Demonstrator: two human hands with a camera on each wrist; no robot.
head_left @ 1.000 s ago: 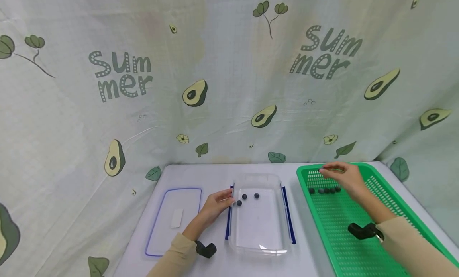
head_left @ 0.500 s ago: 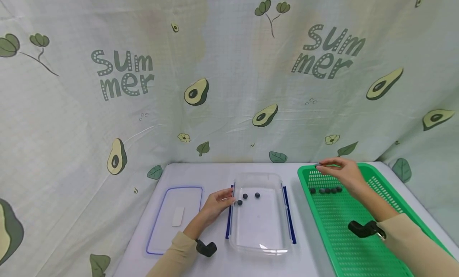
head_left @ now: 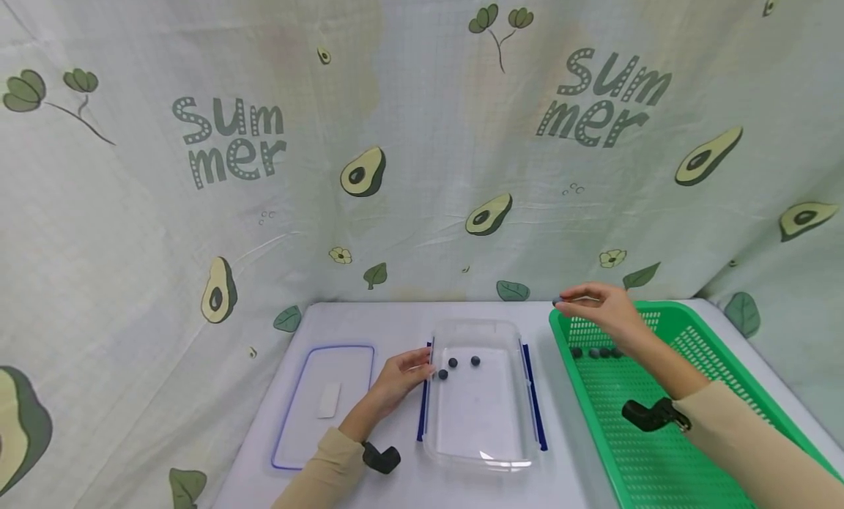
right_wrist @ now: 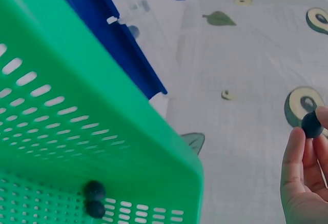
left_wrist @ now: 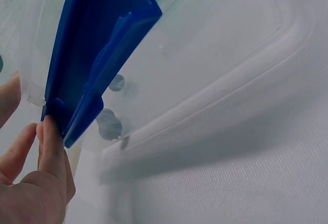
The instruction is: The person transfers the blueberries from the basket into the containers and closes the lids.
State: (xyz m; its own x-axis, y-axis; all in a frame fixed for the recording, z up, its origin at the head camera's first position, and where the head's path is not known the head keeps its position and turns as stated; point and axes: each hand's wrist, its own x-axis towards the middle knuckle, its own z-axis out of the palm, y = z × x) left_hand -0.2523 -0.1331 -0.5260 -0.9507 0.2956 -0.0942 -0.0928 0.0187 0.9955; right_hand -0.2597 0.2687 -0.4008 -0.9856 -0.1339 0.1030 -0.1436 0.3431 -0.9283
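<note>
My right hand (head_left: 606, 307) pinches a blueberry (right_wrist: 311, 125) between thumb and fingertips, above the back left corner of the green basket (head_left: 590, 414). Several blueberries (head_left: 595, 353) lie in a row along the basket's far end. My left hand (head_left: 398, 377) grips the left wall of a clear plastic container (head_left: 481, 458), its fingers by the blue side latch (left_wrist: 97, 55) in the left wrist view. Three blueberries (head_left: 475, 361) sit on the container's floor, toward its far left.
A clear lid with a blue rim (head_left: 282, 421) and a white label lies flat left of the container. Another blue latch (head_left: 535, 399) hangs open on the container's right side. Behind the white table (head_left: 402, 318) hangs a printed cloth.
My right hand has moved left with the blueberry, from over the basket's inside to its back left rim. The left hand has stayed on the container.
</note>
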